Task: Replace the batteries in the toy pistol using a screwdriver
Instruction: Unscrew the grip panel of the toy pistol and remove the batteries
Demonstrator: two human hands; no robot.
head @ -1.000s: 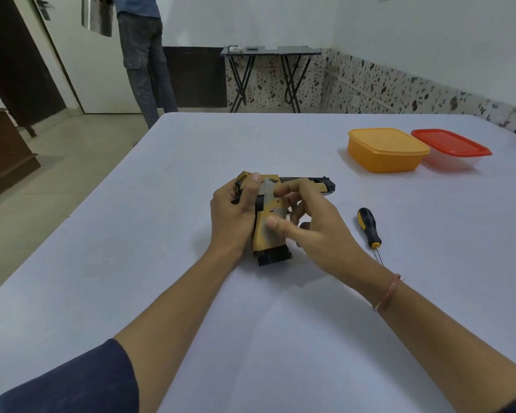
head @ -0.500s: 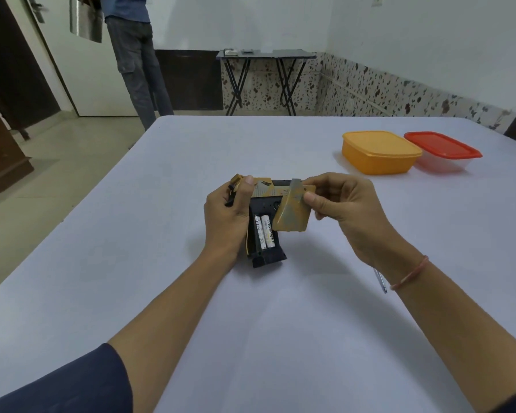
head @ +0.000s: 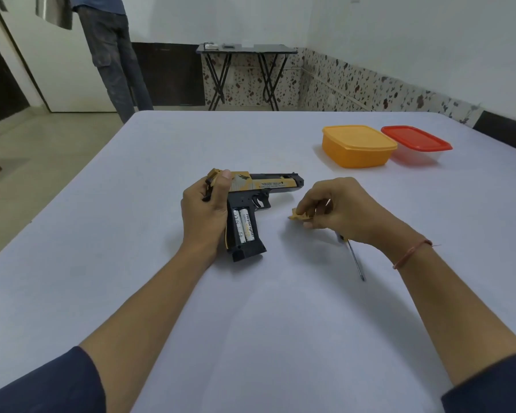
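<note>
The scene is lit softly and evenly, as it seems from above, and the pale table (head: 161,293) is shown moderately bright. Faint, diffuse shadows are cast on it beneath the left hand (head: 204,213) and the right hand (head: 340,213). The doorway (head: 0,84) at far left is rendered dark. Fine detail is slightly softened and grainy. Straight lines are bent near the edges by the wide lens, and the sleeves (head: 42,386) are stretched at the bottom corners.
</note>
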